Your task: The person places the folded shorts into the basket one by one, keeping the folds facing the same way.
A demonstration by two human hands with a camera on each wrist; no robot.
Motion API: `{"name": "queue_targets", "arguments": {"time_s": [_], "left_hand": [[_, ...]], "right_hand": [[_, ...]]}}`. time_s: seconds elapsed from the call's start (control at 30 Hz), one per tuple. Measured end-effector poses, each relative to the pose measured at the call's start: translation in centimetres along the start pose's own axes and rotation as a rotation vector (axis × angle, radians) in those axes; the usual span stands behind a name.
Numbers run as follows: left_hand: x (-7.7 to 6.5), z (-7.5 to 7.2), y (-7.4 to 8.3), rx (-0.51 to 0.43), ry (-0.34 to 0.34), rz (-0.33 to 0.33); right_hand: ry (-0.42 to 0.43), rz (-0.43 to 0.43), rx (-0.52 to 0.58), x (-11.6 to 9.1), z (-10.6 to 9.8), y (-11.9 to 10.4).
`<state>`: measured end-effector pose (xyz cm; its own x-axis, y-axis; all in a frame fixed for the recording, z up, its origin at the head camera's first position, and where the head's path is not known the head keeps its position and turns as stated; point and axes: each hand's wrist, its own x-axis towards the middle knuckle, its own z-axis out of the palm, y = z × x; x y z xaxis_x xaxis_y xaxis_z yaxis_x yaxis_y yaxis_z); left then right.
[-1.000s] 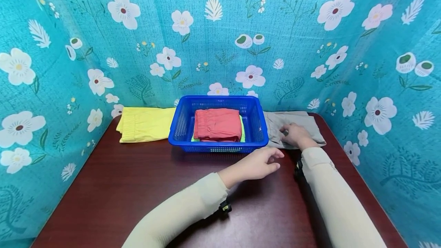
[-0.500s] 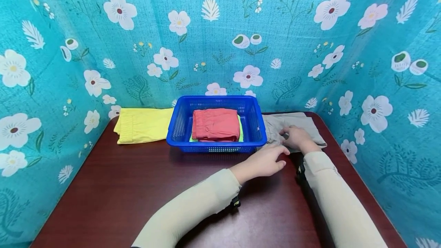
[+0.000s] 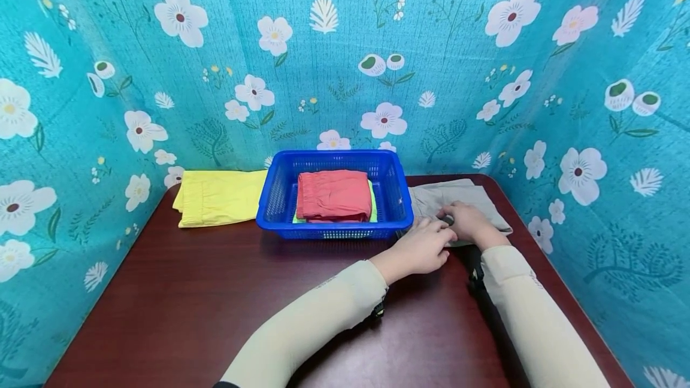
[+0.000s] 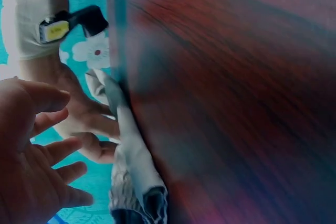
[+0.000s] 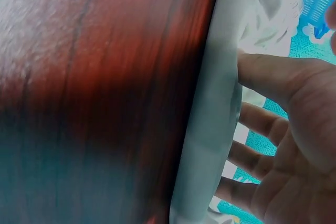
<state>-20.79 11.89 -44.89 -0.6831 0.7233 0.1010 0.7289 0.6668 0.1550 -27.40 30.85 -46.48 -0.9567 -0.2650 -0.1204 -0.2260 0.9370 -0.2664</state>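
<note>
Folded grey pants with a gathered waistband lie on the table right of the blue basket. My right hand rests on them; in the right wrist view, thumb and fingertips touch the grey cloth, spread apart. My left hand is just in front of the basket's right corner, its fingertips overlapping the right hand in the head view. In the left wrist view the left hand has loosely bent, spread fingers with nothing between them, beside the waistband end.
Inside the basket, folded red pants lie on a bright green cloth. Folded yellow pants lie left of the basket. A flowered blue curtain surrounds the back and sides of the dark brown table.
My left hand has moved right and forward to the grey pants, closing in on the right hand. The right hand stays on the grey cloth, shifting slightly. The view has turned a little right.
</note>
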Motion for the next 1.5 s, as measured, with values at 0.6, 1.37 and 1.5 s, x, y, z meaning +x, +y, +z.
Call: {"name": "queue_targets", "arguments": {"time_s": [0.6, 1.37, 1.5], "left_hand": [[1.8, 2.2, -1.3, 0.138, -0.046, -0.072], [2.1, 2.6, -1.5, 0.218, -0.175, -0.094], [2.5, 2.3, -1.7, 0.209, -0.203, -0.086]], "right_hand": [[0.024, -0.092, -0.024, -0.7, -0.3, 1.2], [-0.038, -0.108, 0.030, -1.4, -0.5, 2.1], [-0.023, -0.108, 0.034, -1.4, -0.5, 2.1]]}}
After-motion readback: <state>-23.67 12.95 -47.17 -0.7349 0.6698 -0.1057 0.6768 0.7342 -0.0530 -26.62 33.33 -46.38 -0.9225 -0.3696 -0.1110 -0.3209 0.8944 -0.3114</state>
